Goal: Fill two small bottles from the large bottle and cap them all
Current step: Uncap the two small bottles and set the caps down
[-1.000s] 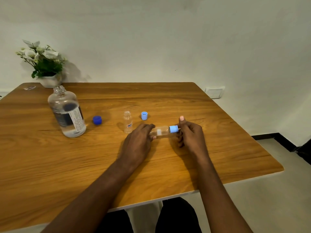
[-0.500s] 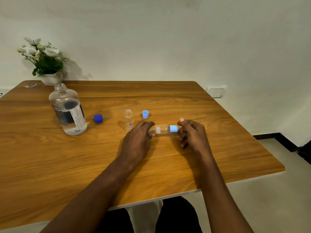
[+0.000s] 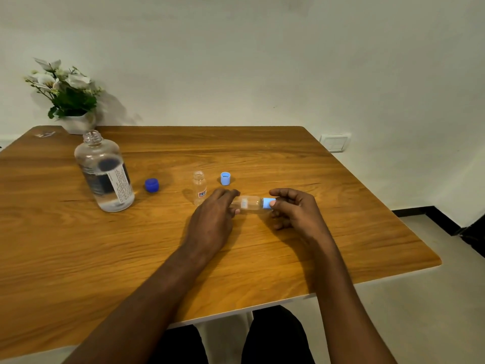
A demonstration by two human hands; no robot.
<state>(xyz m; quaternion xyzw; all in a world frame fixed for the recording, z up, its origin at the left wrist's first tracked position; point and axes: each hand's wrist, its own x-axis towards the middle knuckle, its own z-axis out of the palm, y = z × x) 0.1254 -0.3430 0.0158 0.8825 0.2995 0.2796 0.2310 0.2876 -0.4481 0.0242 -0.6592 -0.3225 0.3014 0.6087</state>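
A small clear bottle (image 3: 248, 204) lies sideways between my hands, just above the table. My left hand (image 3: 214, 219) grips its base end. My right hand (image 3: 294, 210) pinches the light blue cap (image 3: 268, 203) on its neck. A second small bottle (image 3: 199, 187) stands upright and uncapped just behind my left hand, with its light blue cap (image 3: 225, 178) loose to the right. The large clear bottle (image 3: 103, 172) stands open at the left, holding a little liquid. Its dark blue cap (image 3: 151, 185) lies beside it.
A white pot of flowers (image 3: 69, 101) stands at the table's (image 3: 341, 232) far left corner, with a small scrap (image 3: 44, 134) next to it. A wall socket (image 3: 334, 143) sits beyond the right edge. My knees show under the near edge.
My right hand's fingers have shifted round the cap of the held bottle; both hands and the bottle stay in about the same place. The camera has tilted slightly.
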